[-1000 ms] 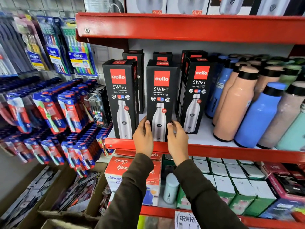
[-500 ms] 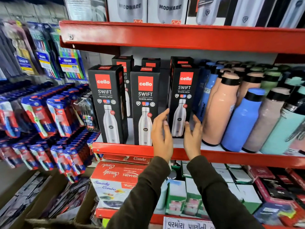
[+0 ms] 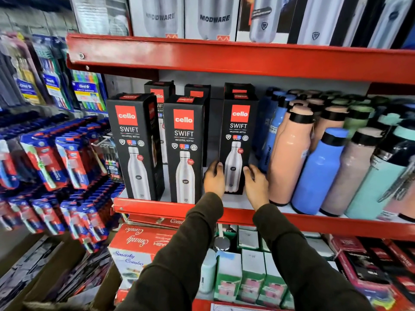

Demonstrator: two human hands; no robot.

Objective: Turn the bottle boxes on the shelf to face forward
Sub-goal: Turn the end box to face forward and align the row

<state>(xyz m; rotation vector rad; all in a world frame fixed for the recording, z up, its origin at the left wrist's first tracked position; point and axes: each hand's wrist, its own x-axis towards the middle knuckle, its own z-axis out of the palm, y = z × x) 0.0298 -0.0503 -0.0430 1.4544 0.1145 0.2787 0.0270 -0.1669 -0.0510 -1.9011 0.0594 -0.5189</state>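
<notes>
Three black Cello Swift bottle boxes stand in a front row on the red shelf. The left box and the middle box show their printed fronts. The right box stands a little further back, its front turned slightly to the left. My left hand presses on its lower left edge and my right hand on its lower right edge, so both hands grip it near the base. More black boxes stand behind, mostly hidden.
Loose bottles, peach, blue and others, crowd the shelf right beside the held box. Toothbrush packs hang at the left. Modware boxes fill the shelf above; small cartons and a red combo box sit below.
My hands left the middle box, moved right and closed on the sides of the right box. That box now faces more forward than a second ago.
</notes>
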